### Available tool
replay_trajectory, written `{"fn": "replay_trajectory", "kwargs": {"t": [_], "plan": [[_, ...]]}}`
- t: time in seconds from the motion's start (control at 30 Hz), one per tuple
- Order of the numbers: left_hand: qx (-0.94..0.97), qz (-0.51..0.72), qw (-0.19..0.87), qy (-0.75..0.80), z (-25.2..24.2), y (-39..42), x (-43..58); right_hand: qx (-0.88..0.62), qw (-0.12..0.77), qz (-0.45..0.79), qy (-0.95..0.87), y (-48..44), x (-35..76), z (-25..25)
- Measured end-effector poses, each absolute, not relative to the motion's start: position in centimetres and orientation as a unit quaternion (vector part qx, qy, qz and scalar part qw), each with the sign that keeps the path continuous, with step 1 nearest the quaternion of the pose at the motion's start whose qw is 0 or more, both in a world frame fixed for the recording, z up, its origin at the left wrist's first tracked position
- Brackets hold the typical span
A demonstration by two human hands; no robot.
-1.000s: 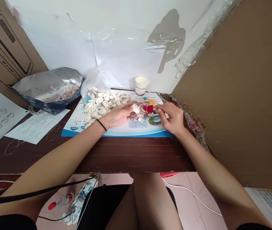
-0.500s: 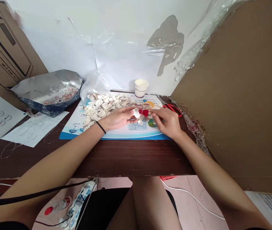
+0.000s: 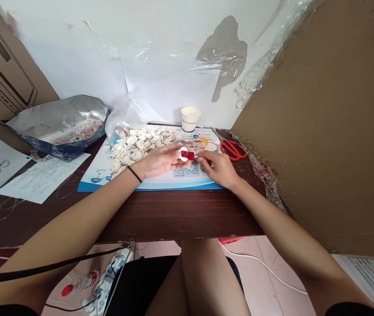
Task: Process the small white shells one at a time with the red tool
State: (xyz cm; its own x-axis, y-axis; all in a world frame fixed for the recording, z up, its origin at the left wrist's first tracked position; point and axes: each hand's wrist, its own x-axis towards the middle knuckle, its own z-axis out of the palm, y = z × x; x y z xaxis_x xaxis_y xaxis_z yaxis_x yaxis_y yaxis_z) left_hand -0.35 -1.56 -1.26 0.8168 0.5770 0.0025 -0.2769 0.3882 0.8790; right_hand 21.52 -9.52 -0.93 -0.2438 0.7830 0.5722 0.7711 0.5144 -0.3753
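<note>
White seashell (image 3: 183, 153) sits in the grip of the left hand (image 3: 159, 160), above the printed mat (image 3: 150, 186) and near the middle of the desk (image 3: 174, 217). This grip is narrow, with the thumb and fingers closed on the shell. A small red piece (image 3: 190, 155) touches the shell, but we cannot tell its material. The right hand (image 3: 215, 167) comes from the other side, and its fingertips (image 3: 201, 159) are just beside the red piece. Its grip is narrow too, but we cannot tell if it holds something.

We see a black wristband (image 3: 134, 174) on the left wrist. Left of the hands, a heap of pale seashells (image 3: 137, 147) lies on the mat, which has a blue edge toward the front of the desk. Behind the mat, at the back edge, stands a paper cup (image 3: 191, 118). Toward the right end of the desk are red-handled scissors (image 3: 233, 150), beside the mat. At the back left corner lies an open foil bag (image 3: 58, 123) with pink and white bits inside. In front of it, near the left end, we find a sheet of written paper (image 3: 42, 180).
</note>
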Motion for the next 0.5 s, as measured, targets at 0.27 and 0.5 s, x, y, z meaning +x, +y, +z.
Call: {"fn": "replay_trajectory", "kwargs": {"t": [0.27,0.5], "plan": [[0.486,0.243,0.824,0.159,-1.80,-1.29,-0.46,-0.488,0.335,0.008,-0.806,-9.50,21.38,-1.09],[0.472,0.256,0.824,0.180,-1.42,-1.48,-0.23,-0.486,0.288,-0.044,-0.824,-9.61,21.82,-0.90]]}}
